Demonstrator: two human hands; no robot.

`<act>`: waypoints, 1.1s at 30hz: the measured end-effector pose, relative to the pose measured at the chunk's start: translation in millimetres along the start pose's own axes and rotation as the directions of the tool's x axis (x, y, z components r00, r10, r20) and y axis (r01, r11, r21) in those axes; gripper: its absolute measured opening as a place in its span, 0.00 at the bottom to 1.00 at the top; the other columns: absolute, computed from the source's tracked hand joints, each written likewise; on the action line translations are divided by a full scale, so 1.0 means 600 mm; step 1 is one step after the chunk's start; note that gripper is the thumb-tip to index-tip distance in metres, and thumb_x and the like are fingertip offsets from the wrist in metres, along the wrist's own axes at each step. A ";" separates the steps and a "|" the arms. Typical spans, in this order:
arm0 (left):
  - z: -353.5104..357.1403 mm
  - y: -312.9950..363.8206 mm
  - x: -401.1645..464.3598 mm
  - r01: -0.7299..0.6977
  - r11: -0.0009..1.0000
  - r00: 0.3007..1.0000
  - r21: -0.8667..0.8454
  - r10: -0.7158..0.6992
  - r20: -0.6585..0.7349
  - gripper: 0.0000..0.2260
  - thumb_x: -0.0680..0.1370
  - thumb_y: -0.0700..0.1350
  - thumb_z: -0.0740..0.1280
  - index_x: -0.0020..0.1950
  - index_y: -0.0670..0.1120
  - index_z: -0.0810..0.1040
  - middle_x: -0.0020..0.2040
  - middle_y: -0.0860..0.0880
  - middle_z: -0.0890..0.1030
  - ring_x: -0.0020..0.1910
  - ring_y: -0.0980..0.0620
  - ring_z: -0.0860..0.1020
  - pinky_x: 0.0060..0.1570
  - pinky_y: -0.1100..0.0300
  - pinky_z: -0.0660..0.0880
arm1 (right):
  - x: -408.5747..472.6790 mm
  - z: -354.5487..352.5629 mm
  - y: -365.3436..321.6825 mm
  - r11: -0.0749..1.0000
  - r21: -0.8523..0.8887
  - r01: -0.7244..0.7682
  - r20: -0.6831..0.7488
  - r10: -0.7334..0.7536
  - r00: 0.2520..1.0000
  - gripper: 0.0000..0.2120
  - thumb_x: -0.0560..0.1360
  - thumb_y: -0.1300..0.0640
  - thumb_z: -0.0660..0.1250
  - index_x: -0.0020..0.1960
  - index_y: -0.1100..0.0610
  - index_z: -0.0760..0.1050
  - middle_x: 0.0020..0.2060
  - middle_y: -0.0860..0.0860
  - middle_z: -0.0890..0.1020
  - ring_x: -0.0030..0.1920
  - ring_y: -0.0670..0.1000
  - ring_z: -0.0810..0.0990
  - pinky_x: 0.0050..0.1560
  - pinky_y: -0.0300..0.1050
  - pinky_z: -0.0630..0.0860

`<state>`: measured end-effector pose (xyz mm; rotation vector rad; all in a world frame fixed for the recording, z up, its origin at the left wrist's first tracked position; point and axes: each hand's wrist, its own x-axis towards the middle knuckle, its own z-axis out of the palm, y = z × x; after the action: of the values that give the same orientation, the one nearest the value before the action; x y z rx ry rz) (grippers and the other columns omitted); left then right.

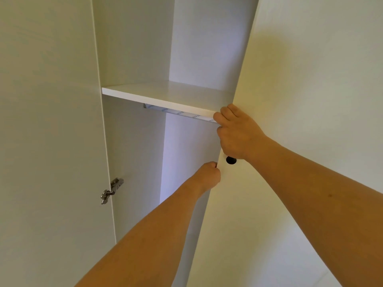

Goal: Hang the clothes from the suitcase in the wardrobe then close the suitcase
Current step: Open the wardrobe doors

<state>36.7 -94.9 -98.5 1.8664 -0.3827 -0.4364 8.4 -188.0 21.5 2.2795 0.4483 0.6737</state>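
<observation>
The white wardrobe (136,59) stands open ahead. Both hands curl round the left edge of its right white door (290,100): the right hand (238,133) above a black knob (231,160), the left hand (208,176) below.

Light: soft, even, bright; my hands throw faint shadows on the white wardrobe door (300,100).
Focus: sharp; edges bowed.

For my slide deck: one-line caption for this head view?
Both hands, left and right, grip the right wardrobe door edge near its black knob; rail bare.
</observation>
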 end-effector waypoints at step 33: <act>0.039 0.004 -0.267 -0.248 0.968 0.716 0.032 0.161 0.680 0.16 0.72 0.44 0.77 0.58 0.41 0.83 0.53 0.42 0.84 0.50 0.45 0.84 0.58 0.51 0.79 | -0.121 -0.378 -0.069 0.912 -0.312 -0.266 0.797 0.404 0.450 0.12 0.80 0.60 0.59 0.63 0.54 0.71 0.55 0.52 0.75 0.63 0.56 0.74 0.62 0.49 0.70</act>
<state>-115.2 -40.5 -85.7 1.6979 -1.1234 -0.9590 -186.9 -74.1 107.0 2.2403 -0.5499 -0.3174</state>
